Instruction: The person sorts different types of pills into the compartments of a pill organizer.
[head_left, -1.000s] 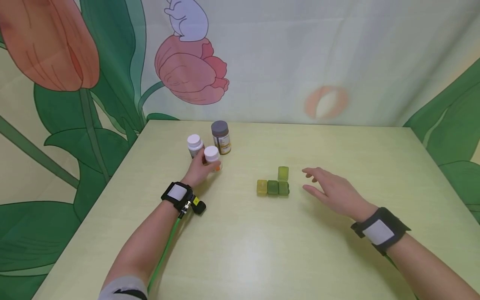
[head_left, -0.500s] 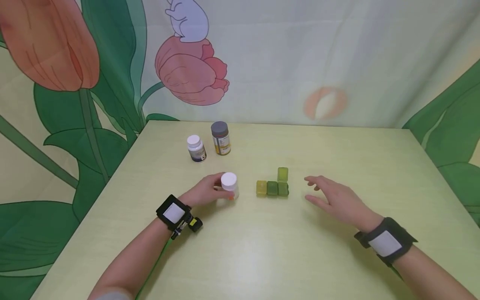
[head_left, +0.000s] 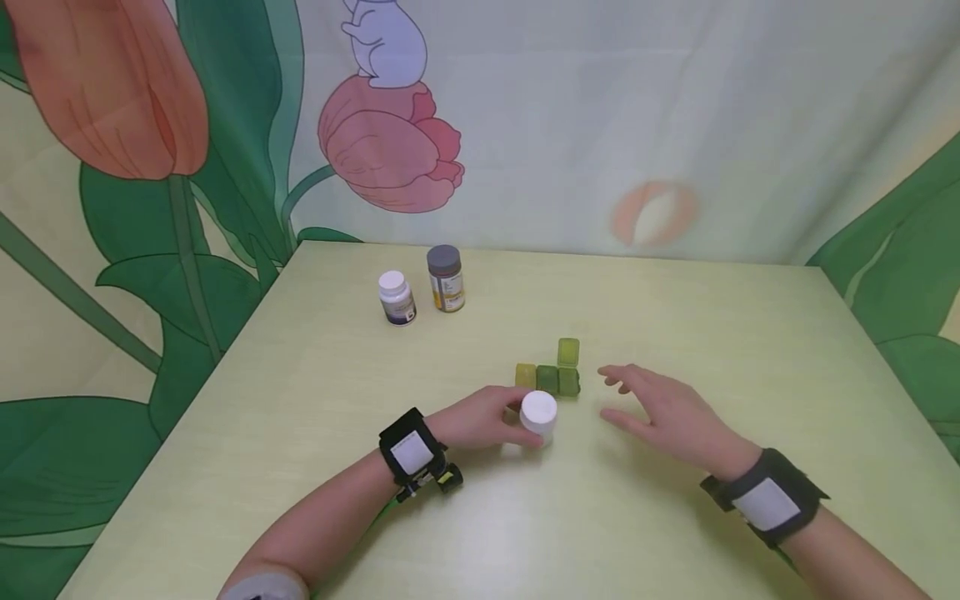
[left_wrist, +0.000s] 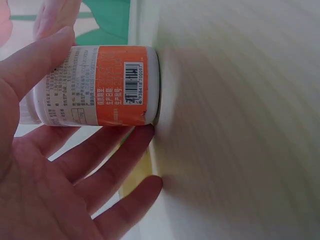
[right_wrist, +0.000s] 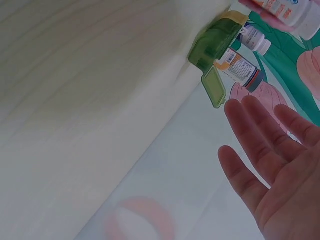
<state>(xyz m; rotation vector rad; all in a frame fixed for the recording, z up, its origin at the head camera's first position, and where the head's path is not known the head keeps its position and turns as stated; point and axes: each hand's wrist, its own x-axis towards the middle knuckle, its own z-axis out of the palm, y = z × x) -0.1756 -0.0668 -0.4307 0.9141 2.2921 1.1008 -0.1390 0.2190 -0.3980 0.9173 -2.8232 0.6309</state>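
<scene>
My left hand (head_left: pixel 483 418) grips a white pill bottle (head_left: pixel 539 412) between thumb and fingers, just in front of the pill box. In the left wrist view the bottle (left_wrist: pixel 102 86) shows an orange band with a barcode, its base close over the table. The small pill box (head_left: pixel 547 380) has a yellow compartment on the left and green ones to the right; the rightmost green lid (head_left: pixel 568 352) is flipped up. To the right of the box, my right hand (head_left: pixel 671 417) holds nothing, its fingers loosely extended toward the bottle.
Farther back on the left stand a white-capped bottle (head_left: pixel 397 297) with a dark label and a taller grey-capped bottle (head_left: pixel 446 279). A printed curtain (head_left: pixel 555 125) hangs along the back edge of the pale table (head_left: pixel 712 308).
My left hand has carried the white pill bottle away from the other two bottles, rightward and nearer to me, to the front of the pill box. The right hand has shifted only slightly.
</scene>
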